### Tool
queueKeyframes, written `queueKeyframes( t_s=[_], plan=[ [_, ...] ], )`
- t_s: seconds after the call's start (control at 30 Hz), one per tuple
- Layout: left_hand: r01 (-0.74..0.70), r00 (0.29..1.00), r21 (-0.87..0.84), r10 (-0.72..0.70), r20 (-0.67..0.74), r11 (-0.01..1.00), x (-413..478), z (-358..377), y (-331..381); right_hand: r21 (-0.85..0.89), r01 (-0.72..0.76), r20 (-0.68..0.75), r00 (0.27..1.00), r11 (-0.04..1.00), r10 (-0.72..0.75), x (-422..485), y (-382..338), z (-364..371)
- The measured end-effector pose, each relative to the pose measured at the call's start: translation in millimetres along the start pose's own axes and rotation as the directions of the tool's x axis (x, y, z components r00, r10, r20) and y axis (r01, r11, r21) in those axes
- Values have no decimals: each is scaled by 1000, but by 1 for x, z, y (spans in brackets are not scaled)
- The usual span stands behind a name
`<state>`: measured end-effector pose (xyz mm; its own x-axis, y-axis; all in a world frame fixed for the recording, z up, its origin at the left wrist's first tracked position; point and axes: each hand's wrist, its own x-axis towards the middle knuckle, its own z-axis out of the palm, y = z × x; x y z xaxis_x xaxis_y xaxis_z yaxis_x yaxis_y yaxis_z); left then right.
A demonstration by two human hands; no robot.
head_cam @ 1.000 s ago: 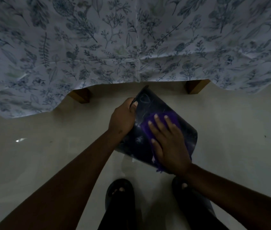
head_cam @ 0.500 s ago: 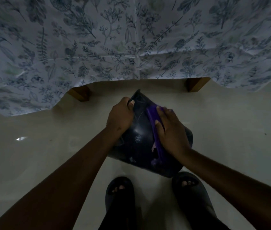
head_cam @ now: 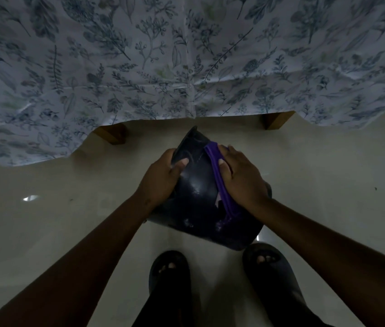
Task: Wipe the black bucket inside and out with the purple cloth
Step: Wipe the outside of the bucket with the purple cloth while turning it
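The black bucket (head_cam: 198,194) is held off the floor in front of me, tilted with its outer wall facing up and its base toward my feet. My left hand (head_cam: 163,175) grips its left side near the rim, thumb on the wall. On the right side of the wall my right hand (head_cam: 241,178) presses the purple cloth (head_cam: 219,182). The cloth shows as a folded strip along the hand's inner edge, with a loose end hanging near the bucket's lower part. The bucket's inside is hidden.
A table draped in a white cloth with blue leaf print (head_cam: 186,55) fills the upper view, two wooden legs (head_cam: 113,134) showing below its hem. Pale glossy floor (head_cam: 45,208) lies all around. My feet in dark sandals (head_cam: 170,272) stand just below the bucket.
The bucket has turned in my hands, its wall rolling leftward. My right hand with the cloth slid from the middle of the wall to its right side.
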<state>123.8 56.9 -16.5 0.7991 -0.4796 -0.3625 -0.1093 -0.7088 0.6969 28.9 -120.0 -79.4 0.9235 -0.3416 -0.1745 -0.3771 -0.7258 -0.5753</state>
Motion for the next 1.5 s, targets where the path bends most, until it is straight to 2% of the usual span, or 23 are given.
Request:
queueKeyframes(
  t_s=[0.1,0.2,0.3,0.4,0.47,0.53,0.6,0.63,0.67,0.73,0.83,0.9,1.0,1.1,1.17,1.23,1.33,1.43,1.5],
  plan=[
    [34,999,-31,-35,-27,999,1,2,-4,-145,65,-1,998,987,-66,-18,-9,8],
    [70,998,-59,-70,5,996,20,4,6,-269,255,61,967,929,-248,-58,-17,17],
    [59,998,-67,-58,14,996,28,7,7,-348,425,145,905,835,-400,-77,-17,23],
    [45,999,-74,-44,13,996,20,6,1,-354,491,214,871,796,-442,-69,-11,19],
    [40,999,-92,-38,24,995,19,6,0,-318,407,157,913,856,-376,-50,-12,12],
    [30,999,-72,-27,31,997,22,7,3,-228,176,42,984,958,-171,-26,-15,6],
    [31,999,-58,-30,20,998,20,7,4,-141,26,0,1000,990,-26,-13,-18,3],
    [33,999,-55,-33,10,998,19,6,3,-145,25,-4,1000,989,-26,-16,-19,5],
    [37,999,-49,-37,2,998,17,6,1,-169,64,1,998,984,-65,-25,-20,8],
    [42,999,-29,-43,-10,999,14,6,-4,-254,233,64,972,939,-224,-54,-22,17],
    [46,999,-24,-46,8,999,21,6,-1,-376,503,201,864,778,-461,-86,-19,34],
    [43,999,-27,-42,25,999,27,7,6,-398,536,198,843,745,-501,-81,-14,32],
    [10,1000,-50,-9,25,999,27,6,10,-308,441,127,897,843,-423,-65,-16,19],
    [-10,1000,-56,9,-4,998,13,6,2,-200,150,-42,986,968,-162,-32,-17,7],
    [-3,1000,-44,2,-19,999,5,6,-3,-47,-78,-85,994,996,74,-2,-9,-1],
    [2,1000,-20,-2,-30,1000,4,6,-5,21,-160,-71,984,987,161,11,1,-6],
    [17,999,-9,-17,-32,1000,16,5,-2,-126,-37,-106,994,991,23,-24,-3,4],
    [36,999,-9,-36,-14,999,27,6,3,-283,204,23,978,937,-206,-70,-12,20],
    [34,999,-19,-35,-18,999,28,7,6,-291,321,82,947,901,-311,-74,-10,20]
  ],
)
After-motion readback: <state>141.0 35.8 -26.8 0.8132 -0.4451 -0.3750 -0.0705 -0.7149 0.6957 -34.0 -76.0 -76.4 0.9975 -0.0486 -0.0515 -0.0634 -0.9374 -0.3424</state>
